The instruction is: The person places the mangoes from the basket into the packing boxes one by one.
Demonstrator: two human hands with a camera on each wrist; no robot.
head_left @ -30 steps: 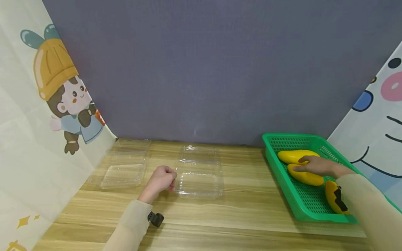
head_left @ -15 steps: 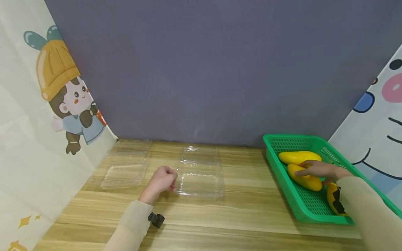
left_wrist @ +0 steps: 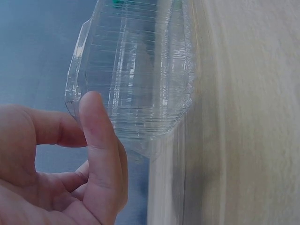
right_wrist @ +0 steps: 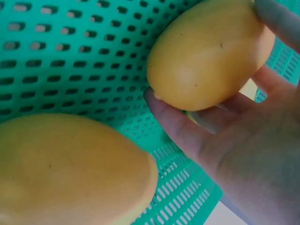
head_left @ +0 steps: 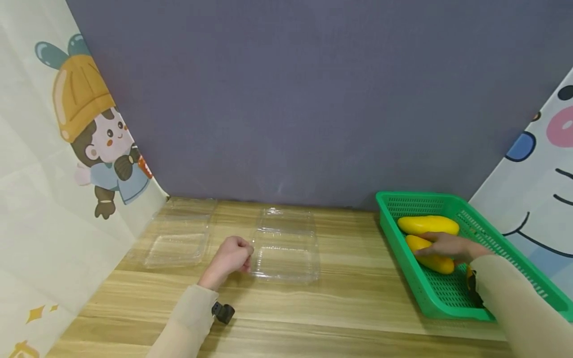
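My left hand [head_left: 230, 256] pinches the left rim of a clear plastic clamshell box [head_left: 286, 263], which lies with its lid raised at the back. In the left wrist view the thumb and index finger [left_wrist: 96, 124] meet at the edge of the clear box [left_wrist: 136, 70]. Inside the green basket [head_left: 405, 271], my right hand [head_left: 447, 247] grips a yellow mango [head_left: 436, 262]. Up close in the right wrist view, fingers and thumb curl round this mango [right_wrist: 206, 56]. Behind it lies a second mango [head_left: 427, 224]. A third, mostly hidden by the right sleeve, shows in the right wrist view as a nearby mango [right_wrist: 70, 168].
Another clear clamshell box [head_left: 176, 248] lies farther left on the wooden table [head_left: 340, 318]. A grey panel [head_left: 286, 99] closes off the back, and printed cloth walls stand left and right. The basket's raised sides surround the mangoes.
The right hand has moved slightly left and nearer to me, and the gripped mango has shifted with it, away from the back mango. The left hand stays at the box rim.
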